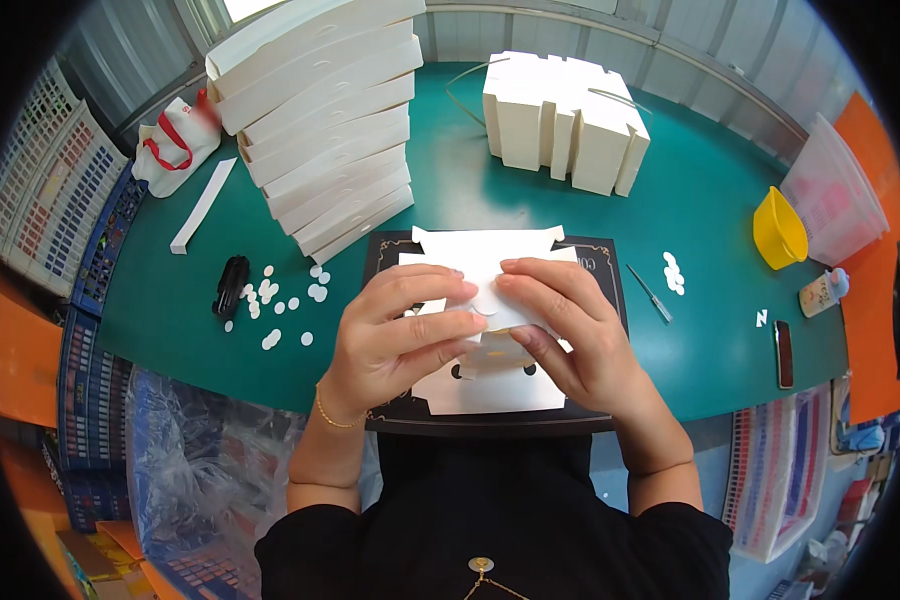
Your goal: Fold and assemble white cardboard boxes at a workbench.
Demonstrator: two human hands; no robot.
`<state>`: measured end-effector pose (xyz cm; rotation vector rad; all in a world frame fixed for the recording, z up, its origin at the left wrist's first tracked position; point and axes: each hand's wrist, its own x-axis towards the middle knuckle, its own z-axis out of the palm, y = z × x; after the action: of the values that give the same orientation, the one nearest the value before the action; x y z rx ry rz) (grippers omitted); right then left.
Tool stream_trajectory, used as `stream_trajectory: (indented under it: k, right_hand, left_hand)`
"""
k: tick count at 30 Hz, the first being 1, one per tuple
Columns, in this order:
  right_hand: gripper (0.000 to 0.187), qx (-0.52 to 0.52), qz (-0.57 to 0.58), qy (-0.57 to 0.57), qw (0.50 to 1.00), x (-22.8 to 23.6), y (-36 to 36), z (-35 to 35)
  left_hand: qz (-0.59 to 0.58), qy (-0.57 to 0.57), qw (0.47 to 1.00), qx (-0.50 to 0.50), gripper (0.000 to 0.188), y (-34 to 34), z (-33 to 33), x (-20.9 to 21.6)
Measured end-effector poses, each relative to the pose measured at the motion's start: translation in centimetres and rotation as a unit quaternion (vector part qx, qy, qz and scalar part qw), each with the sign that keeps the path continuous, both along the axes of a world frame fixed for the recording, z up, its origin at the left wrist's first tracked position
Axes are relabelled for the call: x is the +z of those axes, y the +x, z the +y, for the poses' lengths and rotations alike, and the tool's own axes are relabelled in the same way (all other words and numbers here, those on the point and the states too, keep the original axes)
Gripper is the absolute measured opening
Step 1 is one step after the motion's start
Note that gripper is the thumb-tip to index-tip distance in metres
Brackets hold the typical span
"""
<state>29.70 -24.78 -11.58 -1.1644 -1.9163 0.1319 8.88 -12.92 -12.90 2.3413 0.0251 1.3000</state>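
The white card is lying directly between the left hand and the right hand, both equally near and pinching its middle, while its far flap is running left to right.

Bright light leaves glare on the tabletop.

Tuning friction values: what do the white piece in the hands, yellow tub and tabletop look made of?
White piece: likely thin card, smooth, faint sheen; it has flat panels and cut flaps.
Yellow tub: probably plastic, smooth; even colour, thin rim.
Tabletop: green, smooth, satin, with soft reflections; laminate or mat, can't tell.
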Motion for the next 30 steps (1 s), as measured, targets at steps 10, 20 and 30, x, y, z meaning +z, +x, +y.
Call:
stream_trajectory:
  k: [10, 20, 30]
  right_hand:
    - [0.064, 0.110, 0.200, -0.097, 0.969, -0.6, -0.5, -0.8]
    - [0.064, 0.019, 0.182, -0.016, 0.983, -1.4, -2.9, -1.2]
    - [0.064, -0.015, 0.131, 0.033, 0.991, -1.9, -3.7, -0.8]
  left_hand:
    - [-0.084, -0.093, 0.991, 0.038, 0.027, 2.6, -3.3, -2.8]
    - [-0.122, -0.033, 0.988, 0.092, 0.020, 4.1, -4.8, -3.6]
    - [-0.126, -0.031, 0.988, 0.086, 0.023, 4.2, -5.4, -2.7]
